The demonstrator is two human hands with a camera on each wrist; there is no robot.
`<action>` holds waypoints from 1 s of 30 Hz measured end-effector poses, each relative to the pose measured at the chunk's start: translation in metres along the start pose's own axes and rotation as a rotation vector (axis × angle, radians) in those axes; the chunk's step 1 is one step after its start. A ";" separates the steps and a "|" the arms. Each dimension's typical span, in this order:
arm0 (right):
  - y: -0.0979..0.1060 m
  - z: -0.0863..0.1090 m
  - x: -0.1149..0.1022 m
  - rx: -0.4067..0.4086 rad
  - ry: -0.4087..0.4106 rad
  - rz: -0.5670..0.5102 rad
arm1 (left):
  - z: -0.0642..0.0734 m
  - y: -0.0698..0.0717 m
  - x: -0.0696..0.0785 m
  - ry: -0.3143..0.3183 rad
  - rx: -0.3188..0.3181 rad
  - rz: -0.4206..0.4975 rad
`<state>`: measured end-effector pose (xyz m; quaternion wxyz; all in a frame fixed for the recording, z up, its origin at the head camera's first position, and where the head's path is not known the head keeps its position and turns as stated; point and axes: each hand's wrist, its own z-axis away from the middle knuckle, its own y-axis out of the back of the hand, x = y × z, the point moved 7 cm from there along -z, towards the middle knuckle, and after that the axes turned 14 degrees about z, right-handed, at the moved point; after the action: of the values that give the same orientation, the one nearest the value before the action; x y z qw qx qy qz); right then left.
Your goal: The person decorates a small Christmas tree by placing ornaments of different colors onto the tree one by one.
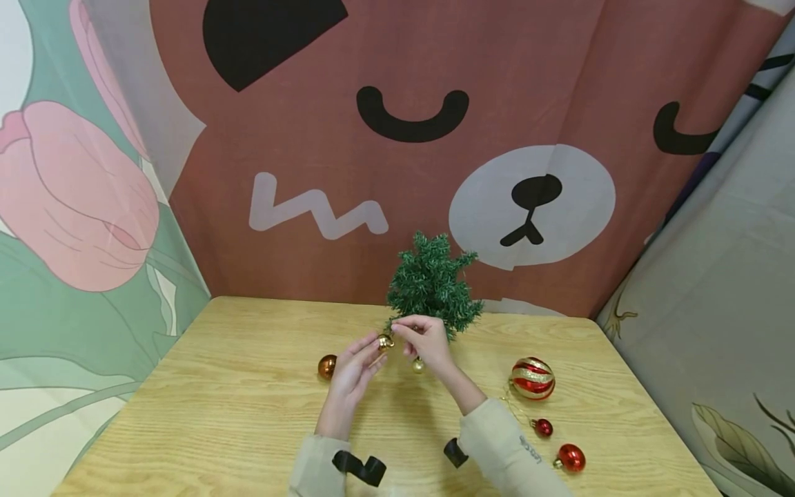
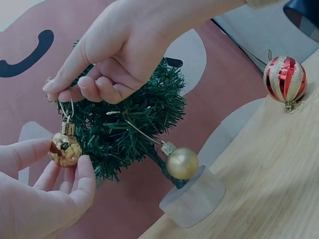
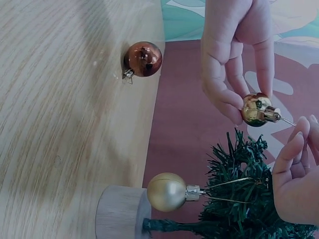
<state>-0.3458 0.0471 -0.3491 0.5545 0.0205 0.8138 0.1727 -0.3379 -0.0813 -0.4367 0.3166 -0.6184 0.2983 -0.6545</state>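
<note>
A shiny gold Christmas ball [image 2: 67,149] is held between the thumb and fingers of my left hand [image 1: 352,373]. Above it, my right hand [image 1: 428,342] pinches the ball's string loop [image 2: 66,108] between thumb and forefinger. Both hands are in front of the small green Christmas tree [image 1: 431,279], at its left side. From a low branch hangs a matte gold ball [image 2: 182,163], close over the tree's pale round base [image 2: 194,199]. In the head view my right hand partly hides the lower branches and base.
A copper-brown ball [image 1: 326,366] lies on the wooden table [image 1: 248,386] left of my left hand. To the right are a red-and-gold striped ball [image 1: 533,378], a small dark red ball [image 1: 543,428] and a shiny red ball [image 1: 570,457]. A printed cloth [image 1: 298,138] hangs behind the table.
</note>
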 end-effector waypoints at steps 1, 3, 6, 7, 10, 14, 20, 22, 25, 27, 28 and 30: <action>0.000 0.000 -0.001 0.001 0.003 0.003 | 0.000 0.000 -0.001 0.002 -0.003 0.004; 0.001 0.000 -0.003 0.002 0.013 0.007 | 0.001 0.001 -0.002 0.009 -0.015 0.015; 0.000 0.000 -0.004 0.002 0.027 0.012 | 0.001 0.002 -0.005 0.027 -0.026 0.051; 0.000 0.000 -0.004 0.000 0.029 0.010 | 0.001 0.003 -0.006 0.032 -0.022 0.063; 0.000 -0.003 0.001 0.003 0.052 0.008 | 0.000 0.005 -0.009 0.042 -0.018 0.097; 0.000 -0.003 0.001 0.014 0.070 0.005 | 0.000 0.005 -0.012 0.053 -0.022 0.118; 0.000 -0.009 0.013 0.018 0.057 0.017 | 0.000 0.005 -0.015 0.077 -0.044 0.100; -0.001 -0.010 0.016 0.016 0.060 0.028 | 0.000 0.005 -0.015 0.080 -0.049 0.097; -0.001 -0.011 0.016 0.009 0.087 0.042 | 0.001 0.004 -0.015 0.079 -0.061 0.092; -0.001 -0.011 0.015 0.000 0.100 0.049 | 0.001 0.004 -0.014 0.075 -0.058 0.088; -0.001 -0.011 0.014 -0.005 0.103 0.058 | 0.001 0.004 -0.013 0.071 -0.053 0.082; -0.001 -0.012 0.014 -0.012 0.102 0.073 | 0.000 0.005 -0.011 0.052 -0.031 0.058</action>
<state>-0.3618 0.0464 -0.3584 0.5057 0.0379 0.8388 0.1983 -0.3374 -0.0756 -0.4471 0.3179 -0.5970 0.3342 -0.6563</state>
